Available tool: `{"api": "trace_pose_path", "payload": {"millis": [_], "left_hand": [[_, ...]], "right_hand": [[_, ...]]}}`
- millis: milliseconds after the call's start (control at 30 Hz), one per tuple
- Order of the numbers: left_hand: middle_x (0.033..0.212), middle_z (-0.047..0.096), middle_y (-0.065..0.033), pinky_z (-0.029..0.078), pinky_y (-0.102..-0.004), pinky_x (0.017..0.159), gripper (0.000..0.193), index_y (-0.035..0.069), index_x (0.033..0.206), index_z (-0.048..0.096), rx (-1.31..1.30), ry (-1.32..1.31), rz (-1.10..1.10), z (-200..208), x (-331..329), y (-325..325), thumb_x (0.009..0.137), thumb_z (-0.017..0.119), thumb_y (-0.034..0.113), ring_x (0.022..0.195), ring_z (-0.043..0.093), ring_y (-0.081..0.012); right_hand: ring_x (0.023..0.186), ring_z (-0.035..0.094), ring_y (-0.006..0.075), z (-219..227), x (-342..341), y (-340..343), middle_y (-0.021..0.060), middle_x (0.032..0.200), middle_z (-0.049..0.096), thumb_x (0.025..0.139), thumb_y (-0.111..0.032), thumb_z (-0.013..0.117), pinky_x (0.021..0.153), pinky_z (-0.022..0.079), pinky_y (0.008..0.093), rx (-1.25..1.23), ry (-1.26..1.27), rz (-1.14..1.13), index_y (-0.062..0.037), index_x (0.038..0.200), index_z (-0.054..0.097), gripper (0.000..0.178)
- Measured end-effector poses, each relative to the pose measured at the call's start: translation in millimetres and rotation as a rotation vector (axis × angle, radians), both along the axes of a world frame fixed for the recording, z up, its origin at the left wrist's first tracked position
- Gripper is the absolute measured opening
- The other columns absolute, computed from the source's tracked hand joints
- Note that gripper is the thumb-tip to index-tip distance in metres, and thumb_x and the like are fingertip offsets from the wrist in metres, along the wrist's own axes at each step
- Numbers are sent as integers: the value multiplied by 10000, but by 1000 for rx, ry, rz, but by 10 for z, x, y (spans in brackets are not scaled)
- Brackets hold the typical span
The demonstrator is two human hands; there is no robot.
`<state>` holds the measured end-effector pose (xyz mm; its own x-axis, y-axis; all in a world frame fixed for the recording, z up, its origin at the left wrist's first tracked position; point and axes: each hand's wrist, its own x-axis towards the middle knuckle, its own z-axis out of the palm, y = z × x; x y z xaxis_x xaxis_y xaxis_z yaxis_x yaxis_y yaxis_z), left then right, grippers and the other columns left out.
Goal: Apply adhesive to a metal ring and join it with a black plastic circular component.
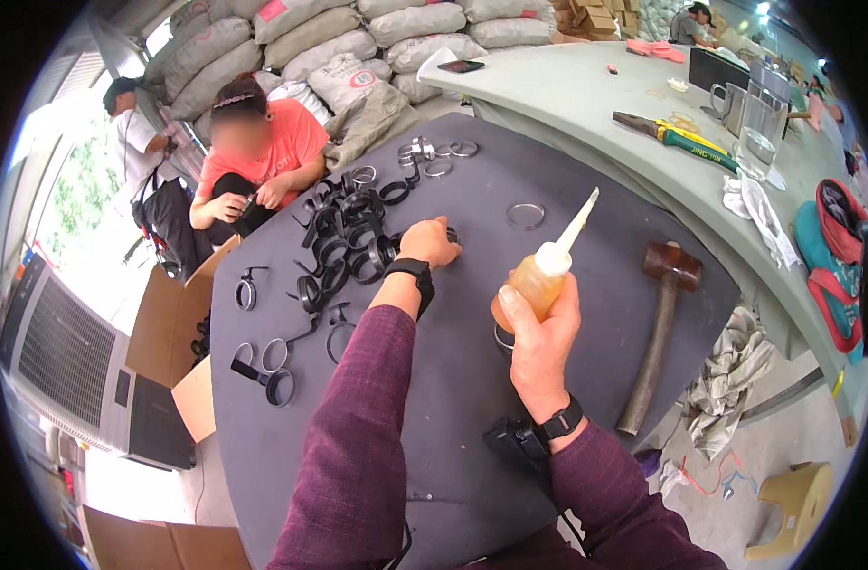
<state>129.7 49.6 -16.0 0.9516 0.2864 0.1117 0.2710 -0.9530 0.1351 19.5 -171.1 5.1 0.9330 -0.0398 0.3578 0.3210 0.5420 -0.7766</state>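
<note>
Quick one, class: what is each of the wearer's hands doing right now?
Left hand: fingers curled at a dark ring; whether it grips it cannot be told.
Right hand: closed, holding a bottle.

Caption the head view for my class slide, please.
Right hand holds an amber nozzle bottle; left hand is beside black rings on a dark table.

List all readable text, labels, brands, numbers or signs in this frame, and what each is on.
Wording not copied here, locations only:
Green-and-yellow-handled pliers: printed lettering on the handle.
Pale sack: characters and a round red mark.
Pink shirt on the seated person: lettering, too blurred to read fully.
Squeeze bottle: no lettering visible.
</note>
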Motion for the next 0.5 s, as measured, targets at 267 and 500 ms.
{"api": "trace_pose_path", "payload": {"millis": [267, 500], "left_hand": [[1100, 632, -218, 496, -361, 851, 687, -23, 1216, 556, -263, -327, -64, 263, -723, -183, 646, 785, 282, 997, 625, -304], [1146, 549, -96, 500, -320, 824, 637, 14, 1352, 413, -1372, -457, -184, 450, -1922, -418, 782, 680, 110, 1051, 588, -229]], "right_hand": [[757, 583, 129, -99, -6, 23, 51, 891, 584, 776, -108, 721, 682, 494, 276, -157, -42, -25, -7, 1072, 510, 378], [822, 582, 138, -93, -147, 90, 58, 921, 596, 767, -151, 728, 740, 485, 293, -279, -132, 81, -6, 1088, 515, 412]]}}
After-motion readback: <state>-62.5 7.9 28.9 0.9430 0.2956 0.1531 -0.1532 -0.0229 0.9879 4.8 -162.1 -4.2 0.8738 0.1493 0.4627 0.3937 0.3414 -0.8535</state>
